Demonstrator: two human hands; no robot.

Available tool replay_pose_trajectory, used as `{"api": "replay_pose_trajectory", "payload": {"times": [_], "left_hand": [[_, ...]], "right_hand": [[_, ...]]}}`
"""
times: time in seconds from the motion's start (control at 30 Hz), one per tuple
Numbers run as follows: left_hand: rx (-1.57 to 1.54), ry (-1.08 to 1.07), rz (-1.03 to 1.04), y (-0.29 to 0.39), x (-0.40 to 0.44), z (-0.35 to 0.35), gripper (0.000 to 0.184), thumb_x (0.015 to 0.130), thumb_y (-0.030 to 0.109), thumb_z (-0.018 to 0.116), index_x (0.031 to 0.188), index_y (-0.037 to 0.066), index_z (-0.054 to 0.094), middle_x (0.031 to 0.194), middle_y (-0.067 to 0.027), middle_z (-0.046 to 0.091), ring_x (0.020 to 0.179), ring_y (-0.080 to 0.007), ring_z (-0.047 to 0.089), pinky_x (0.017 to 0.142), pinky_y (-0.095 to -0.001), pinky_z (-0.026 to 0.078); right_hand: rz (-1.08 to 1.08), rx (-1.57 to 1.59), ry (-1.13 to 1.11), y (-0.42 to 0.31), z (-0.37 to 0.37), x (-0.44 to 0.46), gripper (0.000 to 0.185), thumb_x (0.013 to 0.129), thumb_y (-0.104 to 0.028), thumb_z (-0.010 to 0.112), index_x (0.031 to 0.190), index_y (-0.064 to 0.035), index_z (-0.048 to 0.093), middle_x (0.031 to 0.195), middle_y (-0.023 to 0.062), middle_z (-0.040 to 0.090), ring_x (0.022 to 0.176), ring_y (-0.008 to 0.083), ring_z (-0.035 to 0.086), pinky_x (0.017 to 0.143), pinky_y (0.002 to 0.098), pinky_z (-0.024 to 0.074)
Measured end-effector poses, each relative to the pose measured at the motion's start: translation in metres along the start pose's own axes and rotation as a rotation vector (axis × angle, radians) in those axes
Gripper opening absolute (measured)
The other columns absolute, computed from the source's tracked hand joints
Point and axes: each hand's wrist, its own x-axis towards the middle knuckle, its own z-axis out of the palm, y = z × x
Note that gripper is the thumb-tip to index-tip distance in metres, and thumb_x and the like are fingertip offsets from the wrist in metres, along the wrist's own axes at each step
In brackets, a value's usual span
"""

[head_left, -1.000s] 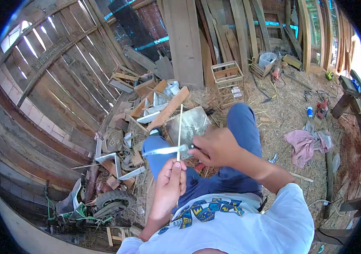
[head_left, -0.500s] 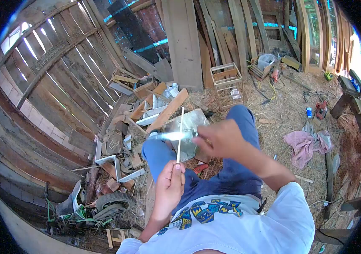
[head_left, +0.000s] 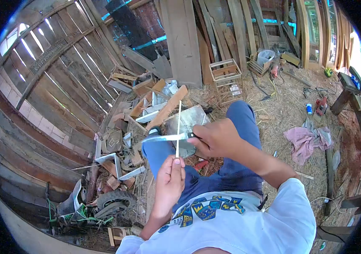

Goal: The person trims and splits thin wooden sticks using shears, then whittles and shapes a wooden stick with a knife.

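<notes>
My left hand point(head_left: 172, 174) pinches the lower end of a thin pale wooden stick point(head_left: 179, 120), which points up and away from me. My right hand point(head_left: 218, 137) is closed round the dark handle of a knife point(head_left: 170, 137). The long shiny blade points left and crosses the stick a little above my left fingers; it appears to touch it. Both hands are over my lap, between my blue-trousered knees. Beyond them a grey flat sheet point(head_left: 195, 116) lies on the ground.
Wood offcuts and a long plank point(head_left: 170, 108) are heaped to the left, near a small wheel point(head_left: 115, 203). A wooden frame crate point(head_left: 227, 80) stands ahead. To the right lie a pink cloth point(head_left: 301, 142), a blue can point(head_left: 308, 109) and a red power tool point(head_left: 321, 106). Boards lean on the back wall.
The knife, blurred by motion before, now shows clearly across the stick, its blade slightly lower and nearer my left fingers. My left hand keeps its pinch on the stick.
</notes>
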Motion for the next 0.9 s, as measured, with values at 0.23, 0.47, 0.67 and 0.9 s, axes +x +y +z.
{"api": "replay_pose_trajectory", "payload": {"times": [0.23,0.47,0.67,0.9], "left_hand": [[0.001,0.013,0.002,-0.002,0.001,0.002,0.021,0.113,0.022,0.042,0.099,0.009,0.052,0.060,0.0076,0.037,0.045,-0.0009,0.029,0.040,-0.0214,0.023],[-0.005,0.008,-0.005,-0.006,0.003,0.001,0.020,0.113,0.021,0.042,0.100,0.010,0.052,0.061,0.0079,0.036,0.045,-0.0008,0.029,0.040,-0.0214,0.022],[-0.001,-0.004,-0.016,-0.005,0.003,-0.001,0.021,0.113,0.023,0.042,0.101,0.010,0.052,0.061,0.0081,0.037,0.044,-0.0010,0.028,0.039,-0.0212,0.022],[-0.054,-0.020,-0.077,-0.014,-0.003,-0.006,0.020,0.113,0.024,0.042,0.101,0.011,0.052,0.060,0.0083,0.037,0.044,-0.0010,0.029,0.039,-0.0212,0.021]], "right_hand": [[0.003,0.013,0.025,0.001,0.002,0.000,0.039,0.092,-0.041,0.070,0.071,-0.0128,0.052,0.054,0.0058,0.053,0.047,0.0297,0.057,0.044,0.0422,0.0418],[0.018,-0.037,-0.046,0.006,0.003,0.002,0.038,0.091,-0.040,0.070,0.073,-0.0123,0.052,0.058,0.0063,0.055,0.049,0.0302,0.059,0.045,0.0425,0.0424],[-0.017,-0.073,-0.011,0.016,0.010,0.006,0.034,0.093,-0.044,0.067,0.079,-0.0140,0.057,0.056,0.0067,0.060,0.051,0.0309,0.063,0.046,0.0447,0.0472],[0.207,-0.090,0.123,0.045,0.015,0.010,0.035,0.091,-0.041,0.070,0.075,-0.0127,0.056,0.057,0.0084,0.056,0.051,0.0305,0.062,0.046,0.0430,0.0447]]}}
